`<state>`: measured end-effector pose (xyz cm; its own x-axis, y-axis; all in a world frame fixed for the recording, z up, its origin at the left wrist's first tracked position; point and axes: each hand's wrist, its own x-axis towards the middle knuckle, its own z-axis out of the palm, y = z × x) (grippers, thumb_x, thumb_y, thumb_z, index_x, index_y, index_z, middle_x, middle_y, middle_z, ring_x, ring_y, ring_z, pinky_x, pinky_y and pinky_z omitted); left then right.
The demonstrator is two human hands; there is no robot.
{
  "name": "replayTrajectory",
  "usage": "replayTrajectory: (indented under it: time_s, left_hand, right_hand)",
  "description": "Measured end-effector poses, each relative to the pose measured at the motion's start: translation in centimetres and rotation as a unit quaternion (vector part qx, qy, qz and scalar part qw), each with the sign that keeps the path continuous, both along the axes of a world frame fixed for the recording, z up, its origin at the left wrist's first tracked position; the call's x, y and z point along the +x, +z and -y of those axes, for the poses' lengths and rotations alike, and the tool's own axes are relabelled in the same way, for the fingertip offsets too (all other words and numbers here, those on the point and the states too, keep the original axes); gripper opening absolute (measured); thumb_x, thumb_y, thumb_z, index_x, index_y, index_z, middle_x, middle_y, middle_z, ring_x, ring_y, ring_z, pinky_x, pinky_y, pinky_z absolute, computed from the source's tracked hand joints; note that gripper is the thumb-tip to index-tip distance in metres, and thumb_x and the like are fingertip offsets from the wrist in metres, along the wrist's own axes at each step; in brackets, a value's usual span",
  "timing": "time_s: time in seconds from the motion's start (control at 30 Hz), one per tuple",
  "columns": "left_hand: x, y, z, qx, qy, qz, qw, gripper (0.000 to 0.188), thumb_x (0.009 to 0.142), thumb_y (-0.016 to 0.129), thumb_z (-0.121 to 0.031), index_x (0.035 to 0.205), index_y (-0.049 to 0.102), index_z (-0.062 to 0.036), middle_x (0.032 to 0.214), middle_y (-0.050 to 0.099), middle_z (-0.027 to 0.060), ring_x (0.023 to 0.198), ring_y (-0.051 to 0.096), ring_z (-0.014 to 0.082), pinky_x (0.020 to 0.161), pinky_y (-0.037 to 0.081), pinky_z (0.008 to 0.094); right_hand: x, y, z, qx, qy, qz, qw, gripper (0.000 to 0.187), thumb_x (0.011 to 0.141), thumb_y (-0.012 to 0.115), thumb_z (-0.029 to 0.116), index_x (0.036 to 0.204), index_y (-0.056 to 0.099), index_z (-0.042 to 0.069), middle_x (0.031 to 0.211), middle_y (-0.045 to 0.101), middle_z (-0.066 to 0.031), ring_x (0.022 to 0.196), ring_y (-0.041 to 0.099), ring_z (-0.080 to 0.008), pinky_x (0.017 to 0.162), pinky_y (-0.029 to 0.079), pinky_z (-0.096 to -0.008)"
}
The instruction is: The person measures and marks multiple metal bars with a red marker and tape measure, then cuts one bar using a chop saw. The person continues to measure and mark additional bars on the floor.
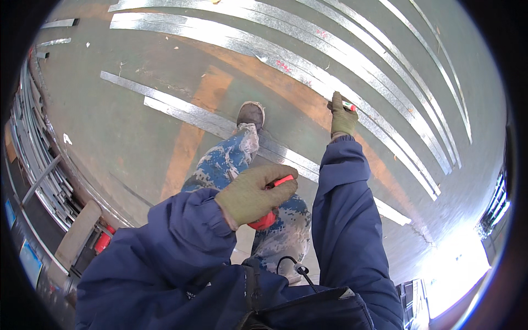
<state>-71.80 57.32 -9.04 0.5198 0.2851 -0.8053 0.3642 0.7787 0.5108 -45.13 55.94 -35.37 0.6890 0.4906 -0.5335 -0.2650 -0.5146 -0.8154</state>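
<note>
Fingers of the left hand (256,193) were closed around a red object (284,180); those of the right hand (344,121) gripped a marker (349,106) over a metal strip (302,74), contact not determinable. In judgement, a nudge to that strip could misplace a mark; the shoe (251,114), close to the nearer strips (212,122), could slip on smooth metal. Further strips (330,47) lay across the stained floor (140,60); metal stock (47,159) lined the left, a bright opening (459,275) lower right.
</note>
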Motion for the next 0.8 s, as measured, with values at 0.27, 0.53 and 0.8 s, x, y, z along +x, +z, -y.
replayTrajectory:
  time_s: [0.27, 0.53, 0.8]
  left_hand:
    - [0.0, 3.3, -7.2, -0.037, 0.124, -0.067, 0.989, 0.035, 0.098, 0.068, -0.018, 0.128, 0.066, 0.0000, 0.088, 0.071, 0.0079, 0.068, 0.061, 0.0105, 0.063, 0.051, 0.0253]
    - [-2.3, 3.7, -7.0, 0.103, 0.168, -0.085, 0.977, 0.043, 0.092, 0.074, -0.021, 0.130, 0.066, 0.0000, 0.086, 0.073, 0.0114, 0.069, 0.065, 0.0122, 0.064, 0.053, 0.0271]
    - [-3.2, 3.3, -4.8, 0.180, 0.168, -0.109, 0.963, 0.055, 0.093, 0.076, -0.027, 0.138, 0.059, 0.0012, 0.088, 0.073, 0.0128, 0.069, 0.067, 0.0139, 0.064, 0.057, 0.0299]
  right_hand:
    - [0.7, -6.2, 0.3, -0.039, 0.000, 0.061, 0.997, 0.029, 0.086, 0.085, 0.028, 0.101, 0.078, 0.004, 0.077, 0.068, -0.0002, 0.068, 0.058, -0.0092, 0.063, 0.048, -0.0275]
    - [1.4, -11.4, -0.9, 0.028, -0.020, 0.039, 0.999, 0.025, 0.088, 0.084, 0.022, 0.103, 0.076, 0.003, 0.089, 0.071, -0.0018, 0.079, 0.062, -0.0102, 0.073, 0.050, -0.0253]
    - [1.6, -13.5, -0.2, 0.041, 0.005, 0.010, 0.999, 0.028, 0.087, 0.085, 0.021, 0.105, 0.076, 0.002, 0.097, 0.074, -0.0044, 0.088, 0.065, -0.0136, 0.082, 0.053, -0.0282]
